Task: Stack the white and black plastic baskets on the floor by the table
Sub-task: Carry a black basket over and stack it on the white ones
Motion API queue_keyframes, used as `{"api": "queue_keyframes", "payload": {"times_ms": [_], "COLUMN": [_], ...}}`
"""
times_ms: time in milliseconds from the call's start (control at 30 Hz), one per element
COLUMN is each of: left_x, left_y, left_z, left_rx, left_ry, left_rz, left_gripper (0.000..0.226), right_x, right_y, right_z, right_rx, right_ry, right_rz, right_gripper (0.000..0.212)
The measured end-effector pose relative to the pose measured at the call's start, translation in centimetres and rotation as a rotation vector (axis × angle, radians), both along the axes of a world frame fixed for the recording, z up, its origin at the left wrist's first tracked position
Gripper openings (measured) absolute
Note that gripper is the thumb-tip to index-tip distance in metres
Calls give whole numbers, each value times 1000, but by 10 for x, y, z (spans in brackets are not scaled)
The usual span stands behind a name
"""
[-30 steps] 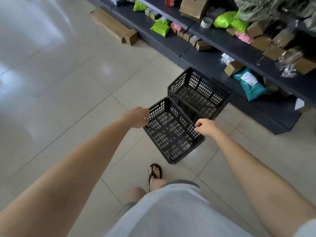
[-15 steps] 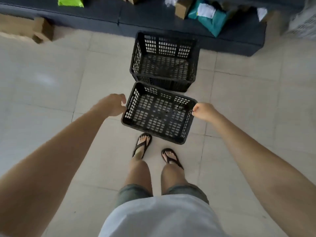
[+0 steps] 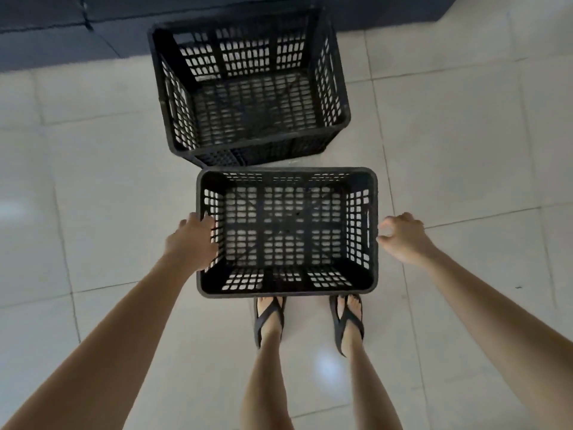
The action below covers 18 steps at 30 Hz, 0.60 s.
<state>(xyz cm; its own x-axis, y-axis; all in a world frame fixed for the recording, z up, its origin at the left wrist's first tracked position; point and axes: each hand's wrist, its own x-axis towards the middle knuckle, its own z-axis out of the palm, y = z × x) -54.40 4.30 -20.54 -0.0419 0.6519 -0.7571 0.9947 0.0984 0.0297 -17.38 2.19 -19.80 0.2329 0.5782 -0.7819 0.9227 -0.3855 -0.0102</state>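
Two black plastic baskets with lattice walls are below me on the tiled floor. The far basket (image 3: 248, 51) stands empty against the dark shelf base. The near basket (image 3: 356, 225) is just in front of my toes, its far rim close to the far basket's near wall. My left hand (image 3: 192, 240) grips its left rim, fingers hooked over the edge. Beside the right rim is my right hand (image 3: 403, 237), its fingers apart and loosely curled, holding nothing. No white basket is in view.
The dark base of the shelf unit (image 3: 93, 35) runs along the top edge. My feet in black flip-flops (image 3: 269, 318) stand right behind the near basket. Pale floor tiles (image 3: 465, 135) spread to both sides.
The view has tipped down. The near basket has come lower and closer to my feet, square to the far basket. My right hand has let go of the right rim.
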Motion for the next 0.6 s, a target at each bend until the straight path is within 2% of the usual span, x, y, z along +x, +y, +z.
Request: {"api": "queue_keyframes", "payload": {"times_ms": [167,333,600], "left_x": [-11,-25,-10], "left_y": [1,-6,-5], "left_z": [-86,-134,-131], "left_rx": [-33,-46,63], "left_ry": [82,50,56], "left_rz": [41,118,142], "left_gripper": [58,52,38], "right_x": [10,15,27], "right_y": [-3,-9,-29], "right_z": [-82,-134,-140], "right_rx": [-2,-6,123], "right_ry": [-49,12,-84], "right_rz": [-131,-205,-152], "right_gripper": [53,56,53]}}
